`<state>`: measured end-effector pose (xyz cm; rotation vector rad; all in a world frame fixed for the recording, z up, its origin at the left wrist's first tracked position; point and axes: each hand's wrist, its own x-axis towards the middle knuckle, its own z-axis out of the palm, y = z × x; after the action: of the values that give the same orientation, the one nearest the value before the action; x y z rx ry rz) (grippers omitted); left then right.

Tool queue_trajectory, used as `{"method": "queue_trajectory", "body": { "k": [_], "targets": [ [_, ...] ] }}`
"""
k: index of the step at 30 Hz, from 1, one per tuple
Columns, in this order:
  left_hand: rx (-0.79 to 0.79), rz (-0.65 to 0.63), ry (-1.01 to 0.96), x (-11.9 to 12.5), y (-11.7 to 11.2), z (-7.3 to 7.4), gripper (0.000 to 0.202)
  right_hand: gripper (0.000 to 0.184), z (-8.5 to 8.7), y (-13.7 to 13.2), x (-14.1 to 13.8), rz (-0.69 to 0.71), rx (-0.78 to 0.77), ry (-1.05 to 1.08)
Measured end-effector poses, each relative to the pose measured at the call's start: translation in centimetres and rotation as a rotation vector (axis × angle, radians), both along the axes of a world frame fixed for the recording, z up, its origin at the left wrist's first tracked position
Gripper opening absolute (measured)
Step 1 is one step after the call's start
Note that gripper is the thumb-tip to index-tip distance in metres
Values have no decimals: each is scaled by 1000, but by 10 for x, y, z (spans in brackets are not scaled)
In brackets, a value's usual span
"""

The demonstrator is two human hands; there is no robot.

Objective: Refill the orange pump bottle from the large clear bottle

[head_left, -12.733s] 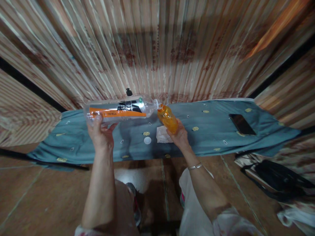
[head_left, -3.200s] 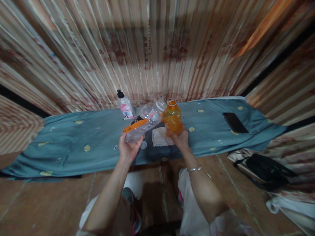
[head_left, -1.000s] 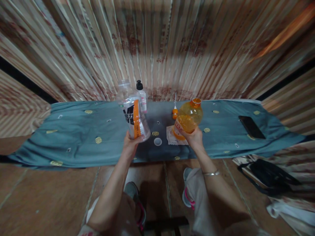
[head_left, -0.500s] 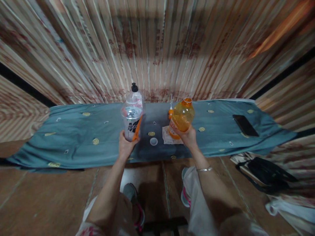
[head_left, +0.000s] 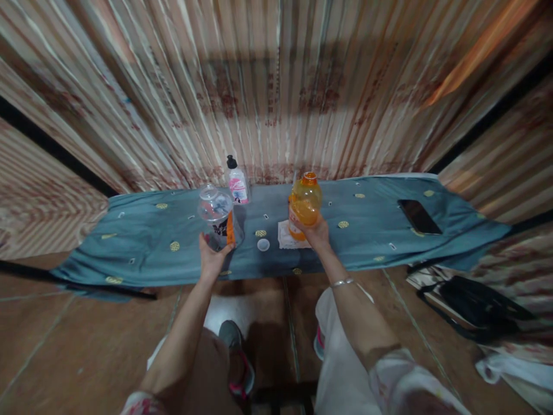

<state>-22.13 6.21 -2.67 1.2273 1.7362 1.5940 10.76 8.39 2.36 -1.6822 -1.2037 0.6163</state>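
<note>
My left hand [head_left: 211, 257] grips a large clear plastic bottle [head_left: 217, 214] with an orange and black label, standing upright on the blue cloth-covered table [head_left: 142, 253]. My right hand [head_left: 316, 233] is wrapped round a small orange bottle [head_left: 305, 203] with no cap, held upright over a white paper napkin [head_left: 288, 237]. A white cap [head_left: 263, 244] lies on the cloth between my hands.
A small pump bottle with a pink label [head_left: 237, 181] stands at the back by the striped curtain. A black phone [head_left: 419, 217] lies at the table's right end. A black bag [head_left: 479, 305] sits on the floor at right.
The clear bottle went from tipped against the orange bottle's mouth to upright, then came down onto the table. The orange bottle was lowered and straightened over the napkin.
</note>
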Motion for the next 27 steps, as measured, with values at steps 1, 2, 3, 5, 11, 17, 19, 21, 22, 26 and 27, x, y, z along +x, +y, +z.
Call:
{"method": "queue_trajectory", "body": {
  "k": [1, 2, 3, 5, 11, 17, 19, 21, 22, 26, 27],
  "targets": [
    [4, 19, -4, 0, -8, 1, 106, 55, 4, -1, -1, -10, -23, 14],
    [11, 35, -3, 0, -18, 3, 101, 54, 8, -2, -3, -8, -33, 24],
    [19, 42, 3, 3, -28, 6, 96, 53, 11, -4, -4, -7, -37, 33],
    [44, 20, 33, 16, -48, 12, 90, 51, 17, -7, -8, -17, -41, 50],
    [96, -284, 159, 94, -59, 22, 76, 48, 25, -15, -16, -52, -30, 71],
    [25, -454, 81, 154, -10, 18, 97, 53, 19, -16, -17, 15, -11, 85],
    [26, -487, 55, 166, 6, 17, 108, 59, 16, -17, -16, 76, 52, 142],
    [32, -512, 5, 175, 19, 17, 119, 69, 15, -19, -14, 128, 143, 197],
    [37, -523, -14, 179, 24, 18, 121, 74, 15, -20, -13, 150, 179, 218],
    [61, -569, -89, 195, 32, 23, 119, 75, 17, -25, -8, 265, 208, 274],
    [71, -588, -106, 199, 33, 25, 115, 73, 18, -26, -7, 292, 211, 278]
  ]
}}
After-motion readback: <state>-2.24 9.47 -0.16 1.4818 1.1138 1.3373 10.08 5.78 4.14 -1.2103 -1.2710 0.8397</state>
